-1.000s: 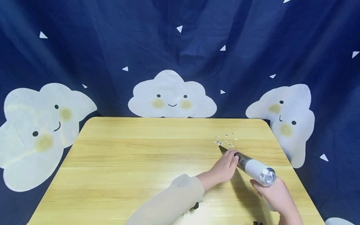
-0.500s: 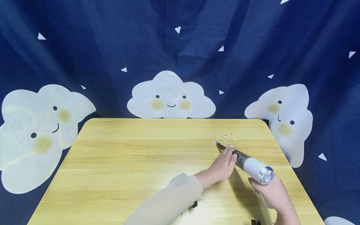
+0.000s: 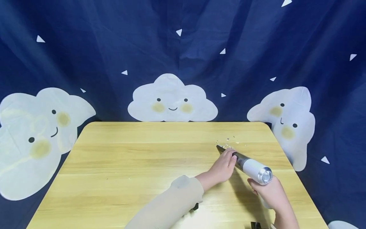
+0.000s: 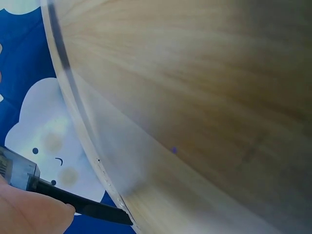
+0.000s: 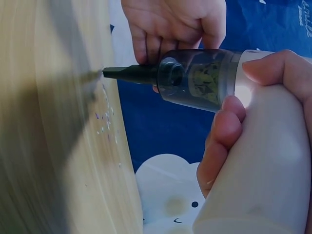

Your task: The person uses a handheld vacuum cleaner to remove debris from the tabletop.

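Observation:
My right hand grips the handle of a white handheld vacuum cleaner, fingers curled round it in the right wrist view. The vacuum has a clear, smoky dust cup with bits inside and a narrow black nozzle. Near the front, my left hand holds the nozzle, thumb on the near side and fingers passing behind. Tilted down, the nozzle's tip meets the tabletop beside small paper scraps. In the left wrist view, only part of the left hand shows against the nozzle.
The wooden table has rounded far corners. A few tiny specks lie on its left part. Behind it hangs a dark blue curtain with smiling clouds and white triangles. Small black parts show near each wrist.
The nozzle tip has shifted slightly left along the scraps, both hands moving with it. Fewer scraps show around the tip. The head view has drifted a little.

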`<state>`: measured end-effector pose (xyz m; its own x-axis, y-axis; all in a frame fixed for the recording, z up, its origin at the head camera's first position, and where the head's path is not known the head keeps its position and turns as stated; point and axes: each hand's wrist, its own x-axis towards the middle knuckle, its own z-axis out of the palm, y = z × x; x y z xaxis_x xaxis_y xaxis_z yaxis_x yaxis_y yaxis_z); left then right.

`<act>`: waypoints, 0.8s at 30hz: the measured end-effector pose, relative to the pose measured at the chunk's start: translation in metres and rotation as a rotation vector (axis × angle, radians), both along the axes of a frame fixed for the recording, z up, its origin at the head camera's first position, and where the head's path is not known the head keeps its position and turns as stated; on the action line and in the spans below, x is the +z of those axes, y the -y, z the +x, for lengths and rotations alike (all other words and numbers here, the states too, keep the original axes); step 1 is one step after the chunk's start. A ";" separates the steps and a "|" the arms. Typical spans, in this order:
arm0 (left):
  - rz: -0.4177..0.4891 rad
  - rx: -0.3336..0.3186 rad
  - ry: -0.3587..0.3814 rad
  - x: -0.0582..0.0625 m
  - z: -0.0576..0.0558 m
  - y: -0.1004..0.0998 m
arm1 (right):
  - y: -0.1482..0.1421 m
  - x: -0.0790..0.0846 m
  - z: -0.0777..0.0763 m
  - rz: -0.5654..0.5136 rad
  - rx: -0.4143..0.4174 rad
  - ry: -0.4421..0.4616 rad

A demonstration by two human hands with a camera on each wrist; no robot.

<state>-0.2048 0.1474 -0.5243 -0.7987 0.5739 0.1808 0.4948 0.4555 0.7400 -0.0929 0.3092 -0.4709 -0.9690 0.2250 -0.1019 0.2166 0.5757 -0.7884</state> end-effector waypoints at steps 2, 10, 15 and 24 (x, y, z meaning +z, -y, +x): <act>-0.001 0.001 0.011 -0.001 -0.001 0.001 | 0.000 -0.001 -0.001 -0.001 0.004 -0.002; 0.014 0.004 0.004 -0.001 -0.006 0.003 | 0.004 -0.002 -0.006 0.013 -0.004 -0.002; 0.036 -0.002 0.027 -0.003 -0.011 0.002 | 0.007 -0.001 -0.008 0.024 -0.018 0.012; 0.064 0.018 0.083 0.000 -0.016 0.002 | 0.011 -0.001 -0.015 0.009 -0.039 -0.004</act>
